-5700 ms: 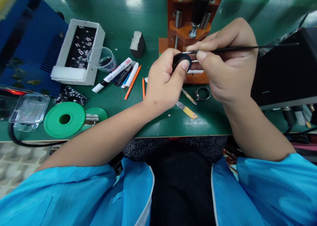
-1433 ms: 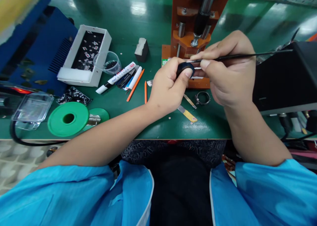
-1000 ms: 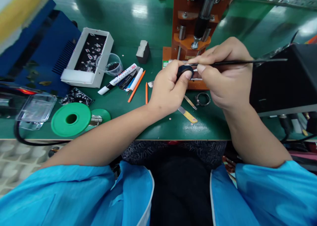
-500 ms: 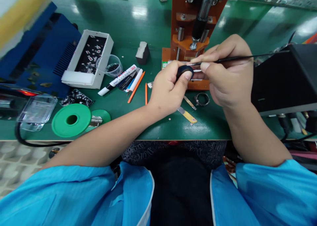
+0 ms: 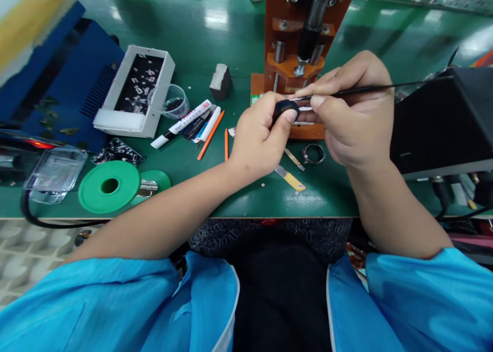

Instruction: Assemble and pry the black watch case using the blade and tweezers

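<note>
My left hand (image 5: 258,136) is closed around a small round black part (image 5: 284,111), pinched between thumb and curled forefinger. Part of it is hidden by the fingers. My right hand (image 5: 356,110) grips a slim black pen-like tool (image 5: 348,91), whose thin rear end runs off to the right. Its silvery tip (image 5: 298,98) is at the upper edge of the round part; I cannot tell whether they touch. Below the hands on the green bench lie a dark ring (image 5: 314,154) and a yellow-handled flat blade (image 5: 290,178).
An orange press (image 5: 272,72) stands just beyond my hands. On the left are markers (image 5: 185,123), a clear cup (image 5: 177,108), a white tray (image 5: 164,90) of small parts and a green spool (image 5: 110,187). A black box (image 5: 442,121) stands on the right.
Both hands keep their grips and nearly the same pose. The whole view has shifted slightly; nothing has been taken up or let go.
</note>
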`<control>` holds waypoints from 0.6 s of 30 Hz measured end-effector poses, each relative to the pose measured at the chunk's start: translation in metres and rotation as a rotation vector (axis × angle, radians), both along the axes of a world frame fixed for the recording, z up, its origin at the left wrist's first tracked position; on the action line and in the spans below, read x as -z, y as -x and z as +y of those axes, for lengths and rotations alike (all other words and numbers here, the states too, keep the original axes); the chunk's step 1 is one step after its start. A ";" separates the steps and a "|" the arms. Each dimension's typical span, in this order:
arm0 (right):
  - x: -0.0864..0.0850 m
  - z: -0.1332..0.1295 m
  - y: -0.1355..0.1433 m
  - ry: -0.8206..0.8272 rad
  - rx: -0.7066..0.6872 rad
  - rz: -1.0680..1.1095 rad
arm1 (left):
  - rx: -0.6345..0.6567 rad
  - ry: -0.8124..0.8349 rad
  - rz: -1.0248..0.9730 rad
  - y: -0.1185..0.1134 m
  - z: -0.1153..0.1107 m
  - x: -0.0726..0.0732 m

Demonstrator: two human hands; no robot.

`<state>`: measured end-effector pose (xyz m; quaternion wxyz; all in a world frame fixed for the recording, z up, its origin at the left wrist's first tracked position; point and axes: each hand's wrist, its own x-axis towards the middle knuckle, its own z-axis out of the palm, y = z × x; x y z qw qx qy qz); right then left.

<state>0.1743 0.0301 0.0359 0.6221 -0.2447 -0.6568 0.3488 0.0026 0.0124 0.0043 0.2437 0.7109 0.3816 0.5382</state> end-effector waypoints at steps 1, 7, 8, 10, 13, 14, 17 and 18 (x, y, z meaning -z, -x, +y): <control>0.000 -0.001 0.000 -0.011 0.007 -0.019 | -0.001 -0.016 0.023 0.000 0.001 0.000; 0.002 0.000 -0.001 -0.048 0.015 -0.031 | -0.007 -0.046 0.064 0.000 0.000 -0.001; 0.002 0.000 -0.001 -0.026 0.017 -0.019 | -0.009 -0.032 0.045 -0.001 -0.001 -0.002; 0.001 0.000 -0.001 0.017 0.024 -0.015 | -0.011 -0.005 0.005 -0.002 -0.003 -0.003; 0.001 -0.001 -0.001 0.012 0.032 -0.025 | -0.012 0.018 -0.009 -0.003 -0.003 -0.003; 0.001 -0.001 -0.001 -0.006 0.032 -0.035 | -0.012 0.020 -0.005 -0.003 -0.002 -0.002; 0.002 0.000 0.000 -0.020 0.023 -0.054 | -0.010 0.020 -0.004 -0.002 -0.001 -0.001; 0.003 0.001 0.000 -0.011 0.017 -0.042 | -0.006 0.024 -0.005 -0.002 -0.001 -0.002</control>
